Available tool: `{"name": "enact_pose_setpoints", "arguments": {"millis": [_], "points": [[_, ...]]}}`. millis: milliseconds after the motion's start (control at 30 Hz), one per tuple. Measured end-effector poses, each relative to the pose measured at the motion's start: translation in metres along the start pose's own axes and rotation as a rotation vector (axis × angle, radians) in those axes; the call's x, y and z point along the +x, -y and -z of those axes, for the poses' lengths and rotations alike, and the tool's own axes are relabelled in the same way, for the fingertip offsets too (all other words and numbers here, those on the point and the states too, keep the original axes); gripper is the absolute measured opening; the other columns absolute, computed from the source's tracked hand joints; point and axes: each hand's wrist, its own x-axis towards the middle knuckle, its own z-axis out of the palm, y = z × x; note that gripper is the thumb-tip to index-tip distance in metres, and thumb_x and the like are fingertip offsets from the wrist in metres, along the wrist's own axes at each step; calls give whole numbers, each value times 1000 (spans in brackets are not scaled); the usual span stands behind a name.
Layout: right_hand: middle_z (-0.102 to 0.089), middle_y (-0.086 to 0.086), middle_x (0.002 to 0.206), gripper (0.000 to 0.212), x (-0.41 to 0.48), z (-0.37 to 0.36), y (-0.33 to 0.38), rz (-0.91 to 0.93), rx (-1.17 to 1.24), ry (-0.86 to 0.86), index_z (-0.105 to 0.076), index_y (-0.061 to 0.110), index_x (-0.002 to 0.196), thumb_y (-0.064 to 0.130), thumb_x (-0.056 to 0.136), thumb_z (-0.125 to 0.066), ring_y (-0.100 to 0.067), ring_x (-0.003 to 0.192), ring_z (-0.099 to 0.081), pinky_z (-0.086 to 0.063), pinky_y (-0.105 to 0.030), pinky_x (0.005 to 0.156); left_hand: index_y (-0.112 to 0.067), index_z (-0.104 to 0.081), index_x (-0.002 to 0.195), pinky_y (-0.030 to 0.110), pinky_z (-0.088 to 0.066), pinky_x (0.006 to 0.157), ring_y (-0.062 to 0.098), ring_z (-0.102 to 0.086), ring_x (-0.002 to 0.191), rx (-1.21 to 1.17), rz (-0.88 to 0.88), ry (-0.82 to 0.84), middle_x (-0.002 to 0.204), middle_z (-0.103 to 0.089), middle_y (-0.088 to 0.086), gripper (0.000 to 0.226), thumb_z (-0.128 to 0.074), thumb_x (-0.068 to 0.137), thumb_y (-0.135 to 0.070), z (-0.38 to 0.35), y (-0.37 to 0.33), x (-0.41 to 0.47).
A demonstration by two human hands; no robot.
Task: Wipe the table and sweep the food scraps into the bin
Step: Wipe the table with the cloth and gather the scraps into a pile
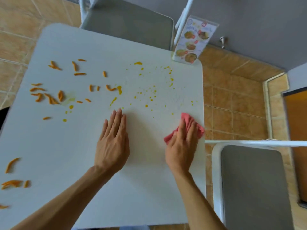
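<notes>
The right hand (181, 145) presses a crumpled pink cloth (191, 125) against the white worktop (141, 188) at its right edge, fingers curled over the cloth. The left hand (113, 141) lies flat mid-worktop, fingers straight and together, holding nothing. Orange food scraps (54, 95) lie toward the left edge, and yellow splatters (149, 93) dot the far right part.

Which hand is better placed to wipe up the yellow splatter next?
Right. The right hand already presses the pink cloth on the table, just below the yellow splatter. The left hand lies flat and empty.
</notes>
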Motion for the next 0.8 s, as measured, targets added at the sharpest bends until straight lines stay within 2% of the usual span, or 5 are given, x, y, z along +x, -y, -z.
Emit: {"name": "enact_pose_setpoints", "arguments": {"millis": [67, 200, 400, 600, 800], "points": [[-29, -32, 160, 60, 4, -2, 23, -42, -4, 60, -39, 8, 155, 19, 96, -43, -52, 149, -26, -20, -66, 121, 2, -33, 149, 46, -16, 122, 28, -18, 151, 38, 28, 6, 161, -24, 16, 54, -30, 100, -19, -9, -6, 11], [-8, -18, 170, 65, 33, 14, 0, 659, -89, 331, -12, 28, 163, 42, 102, -31, -37, 158, -4, -8, -59, 126, 0, -26, 152, 47, -16, 123, 26, -14, 152, 122, 71, 22, 163, -20, 14, 58, -24, 100, -26, -15, -10, 13], [-20, -34, 162, 65, 108, -17, 4, -138, -72, 112, -31, 11, 158, 38, 99, -30, -53, 151, -18, -16, -68, 121, 0, -27, 152, 48, -18, 122, 26, -14, 153, 160, 94, 17, 163, -21, 13, 59, -29, 99, -25, -13, -14, 14], [-17, -18, 169, 56, 154, -15, -5, 870, -48, 277, -28, 21, 160, 38, 106, -31, -36, 157, -13, -13, -53, 127, 0, -28, 151, 47, -19, 122, 26, -16, 152, 170, 97, 16, 163, -22, 13, 59, -30, 98, -25, -12, -13, 14], [-32, -33, 158, 56, 158, -43, 41, 113, -10, 4, -43, 7, 152, 27, 100, -44, -51, 148, -29, -21, -64, 121, -2, -28, 152, 44, -17, 123, 24, -16, 152, 170, 103, 22, 163, -21, 11, 59, -32, 97, -25, -12, -15, 14]]}}
